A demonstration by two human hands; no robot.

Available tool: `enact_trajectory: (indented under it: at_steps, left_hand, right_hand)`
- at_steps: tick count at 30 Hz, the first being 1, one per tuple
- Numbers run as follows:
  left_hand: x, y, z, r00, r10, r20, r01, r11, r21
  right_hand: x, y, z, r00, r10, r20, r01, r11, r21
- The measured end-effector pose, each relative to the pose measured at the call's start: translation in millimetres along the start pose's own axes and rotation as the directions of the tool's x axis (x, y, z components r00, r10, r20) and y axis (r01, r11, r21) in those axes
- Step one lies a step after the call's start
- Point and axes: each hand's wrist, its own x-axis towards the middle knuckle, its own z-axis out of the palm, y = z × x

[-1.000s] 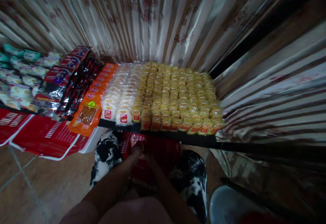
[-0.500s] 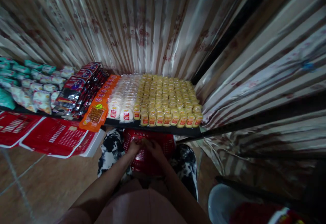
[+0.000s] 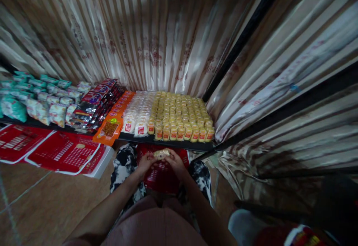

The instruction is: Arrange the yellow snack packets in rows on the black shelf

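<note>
Small packet [image 3: 161, 154], pale and clear-wrapped, sits between both hands just above a red basket [image 3: 160, 173] that stands between the person's knees. Its print is too blurred to read, and its ends are covered by fingers. The left hand [image 3: 145, 162] pinches the packet's left end, thumb on top; the right hand [image 3: 175, 162] grips the right end the same way, so the two hands nearly meet over the packet (both closed on it, knuckles up). Both forearms run up from the bottom edge of the view, bare, converging toward the basket; the elbows are cut off. The basket's near wall is hidden behind the wrists and its far rim lies under the edge of the shelf [image 3: 167, 145]. On that dark shelf, close ahead of the hands, stand rows of yellow wrapped cakes [image 3: 181, 117], with white round buns [image 3: 138, 117] just to their left, then orange snack packs [image 3: 112, 125], dark red sachets [image 3: 93, 102] and green-and-white bags [image 3: 36, 100], the last ones cut by the left border. Red flat trays [image 3: 60, 154] lie below the shelf on the left. Striped curtains [image 3: 145, 33] hang behind, heavily smeared.
</note>
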Motion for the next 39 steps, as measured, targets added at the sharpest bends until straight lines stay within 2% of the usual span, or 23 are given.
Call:
enact_trajectory:
  at_steps: [7,9,12,15,18,21,24,28,32,39]
  left_hand:
    - [-10,2,-0.8,0.999,0.019,0.03,-0.018,0.999,-0.051]
    - [-13,2,0.2,0.997,0.07,0.029,-0.068,0.997,-0.044]
    - [-19,5,1.1,0.974,0.227,0.001,-0.227,0.973,0.028]
    - [-22,7,-0.9,0.899,0.438,-0.015,-0.416,0.864,0.283]
    - [-24,5,-5.1,0.799,0.601,0.027,-0.524,0.673,0.522]
    - [-23,0,-9.5,0.713,0.694,0.104,-0.609,0.539,0.582]
    - [-23,-4,-13.5,0.662,0.729,0.175,-0.659,0.455,0.599]
    - [-23,-6,-17.4,0.613,0.762,0.21,-0.688,0.384,0.616]
    - [-22,-7,-19.2,0.557,0.81,0.181,-0.696,0.338,0.633]
    - [-21,-5,-17.1,0.503,0.861,0.068,-0.668,0.338,0.663]
  right_hand:
    - [-7,-3,9,0.997,0.011,-0.077,-0.004,0.995,0.101]
    - [-8,-4,11,0.994,0.038,-0.104,-0.022,0.988,0.153]
    - [-10,-7,15,0.991,0.061,-0.118,-0.034,0.975,0.221]
    - [-14,-15,18,0.991,0.061,-0.119,-0.027,0.964,0.264]
    - [-19,-23,21,0.993,0.046,-0.105,-0.015,0.959,0.283]
    - [-21,-27,23,0.995,0.025,-0.092,-0.001,0.966,0.257]
    - [-22,-27,25,0.996,-0.004,-0.09,0.023,0.979,0.203]
    - [-22,-27,27,0.998,-0.007,-0.061,0.022,0.965,0.259]
    - [-21,-28,27,0.998,-0.004,-0.065,0.025,0.943,0.332]
    - [-19,-24,27,0.996,-0.056,-0.075,0.072,0.97,0.231]
